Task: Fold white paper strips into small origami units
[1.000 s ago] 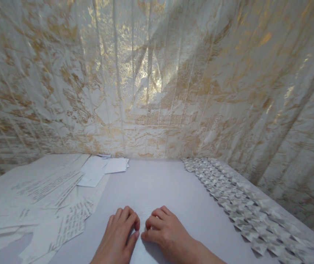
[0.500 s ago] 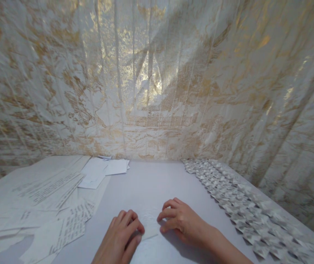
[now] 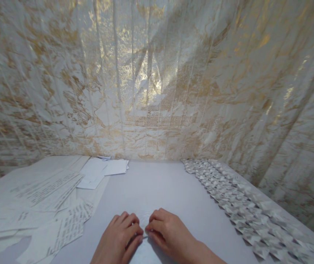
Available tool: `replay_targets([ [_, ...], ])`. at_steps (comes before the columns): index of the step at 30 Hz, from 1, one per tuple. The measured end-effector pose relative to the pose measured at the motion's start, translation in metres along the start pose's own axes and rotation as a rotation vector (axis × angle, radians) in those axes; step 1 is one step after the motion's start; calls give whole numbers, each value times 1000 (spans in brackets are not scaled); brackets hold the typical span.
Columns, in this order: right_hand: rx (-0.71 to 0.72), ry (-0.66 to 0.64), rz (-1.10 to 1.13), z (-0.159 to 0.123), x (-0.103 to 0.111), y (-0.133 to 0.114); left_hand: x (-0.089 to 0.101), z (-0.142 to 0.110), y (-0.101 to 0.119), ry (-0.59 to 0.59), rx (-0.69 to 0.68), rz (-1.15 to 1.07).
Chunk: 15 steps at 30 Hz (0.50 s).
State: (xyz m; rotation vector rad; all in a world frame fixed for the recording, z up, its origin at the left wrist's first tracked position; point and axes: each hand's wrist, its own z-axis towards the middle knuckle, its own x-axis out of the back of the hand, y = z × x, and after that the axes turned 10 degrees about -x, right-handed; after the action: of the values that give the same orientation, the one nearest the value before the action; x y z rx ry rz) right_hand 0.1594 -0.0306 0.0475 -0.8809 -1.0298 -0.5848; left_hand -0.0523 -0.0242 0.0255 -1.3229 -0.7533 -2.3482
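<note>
My left hand (image 3: 121, 236) and my right hand (image 3: 170, 234) meet at the table's front middle, their fingertips almost touching. Between them a small folded piece of white paper (image 3: 145, 237) shows only as a thin edge; the fingers hide the rest. Thumb and forefinger of my left hand are closed on its left end. The fingers of my right hand are pinched at its right end. Both hands rest low, close to the white tabletop (image 3: 151, 187).
Printed paper sheets (image 3: 69, 229) lie overlapping on the left. Blank white papers (image 3: 92, 174) sit behind them. Along the right runs a long array of small folded paper pieces (image 3: 236, 205) in rows. A white and gold curtain (image 3: 151, 128) hangs at the table's back edge.
My right hand has moved left and slightly down, closing its fingers at the paper's right end. My left hand has stayed nearly in place, holding the paper.
</note>
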Motion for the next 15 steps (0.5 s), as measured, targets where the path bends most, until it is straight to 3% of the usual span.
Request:
replay_targets([
  [6, -23, -24, -83, 1, -3, -6, 3, 0, 0, 115, -255, 317],
  [15, -100, -91, -131, -4, 1, -19, 11, -4, 13, 116, -391, 536],
])
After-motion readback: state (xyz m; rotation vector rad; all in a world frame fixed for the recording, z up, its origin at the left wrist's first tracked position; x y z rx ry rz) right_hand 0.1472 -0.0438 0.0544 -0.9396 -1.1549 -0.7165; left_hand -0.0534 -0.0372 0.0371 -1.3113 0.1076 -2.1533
